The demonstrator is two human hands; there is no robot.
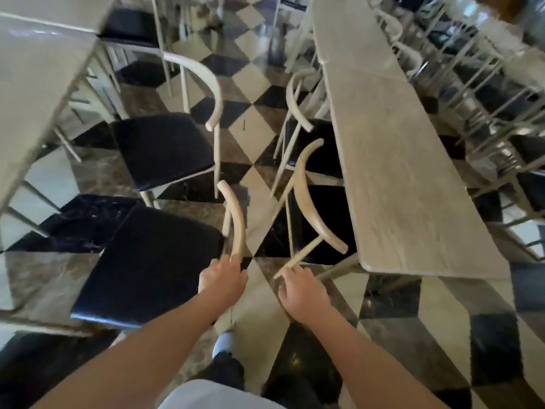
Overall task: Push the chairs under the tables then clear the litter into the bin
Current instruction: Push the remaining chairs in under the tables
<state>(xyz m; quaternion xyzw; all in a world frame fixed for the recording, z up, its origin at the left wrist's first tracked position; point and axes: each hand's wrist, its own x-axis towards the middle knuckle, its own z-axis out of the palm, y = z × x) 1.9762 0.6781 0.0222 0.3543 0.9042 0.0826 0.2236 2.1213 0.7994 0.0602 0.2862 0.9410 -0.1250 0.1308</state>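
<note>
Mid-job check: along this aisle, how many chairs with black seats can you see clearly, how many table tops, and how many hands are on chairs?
Chairs: 4
Table tops: 2
Hands on chairs: 2, left hand, right hand
Total: 8
More chairs far right are too blurred to count.

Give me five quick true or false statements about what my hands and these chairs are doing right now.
1. The left hand grips the curved backrest of the near left chair. True.
2. The right hand rests flat on the long table. False: it is at the frame of the near right chair.
3. The chair seats are black. True.
4. The near left chair is fully pushed under its table. False: its seat sits out in the aisle.
5. The floor is plain grey carpet. False: it is checkered tile.
</note>
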